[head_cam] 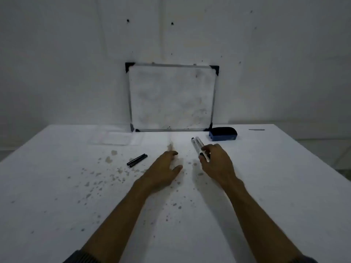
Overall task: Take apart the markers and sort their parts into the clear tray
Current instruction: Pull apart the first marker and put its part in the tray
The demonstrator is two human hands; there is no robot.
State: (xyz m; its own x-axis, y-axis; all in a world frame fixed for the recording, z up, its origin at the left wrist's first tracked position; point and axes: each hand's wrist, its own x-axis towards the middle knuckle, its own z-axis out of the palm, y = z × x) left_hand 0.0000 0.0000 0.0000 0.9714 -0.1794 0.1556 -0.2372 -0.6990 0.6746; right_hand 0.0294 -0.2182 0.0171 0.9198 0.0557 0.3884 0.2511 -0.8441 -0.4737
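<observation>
Dark ribbed cuffs at the bottom edge, bare forearms reaching over a matte white table [57,186] speckled with grey-brown flecks. Left hand [165,168]: loosely spread, palm down, empty, resting on the surface. Right hand [214,160]: fingers curled round the near ends of two slim white marker barrels [197,147] lying side by side. Two black caps [137,160] well left of the hands. Clear tray [114,138], flat, rectangular, far left, near a smudged metal-framed whiteboard [171,97]. Blue eraser [223,134] beyond the barrels

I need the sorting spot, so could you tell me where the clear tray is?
The clear tray lies far left on the table, beside the whiteboard's lower left corner.
</observation>
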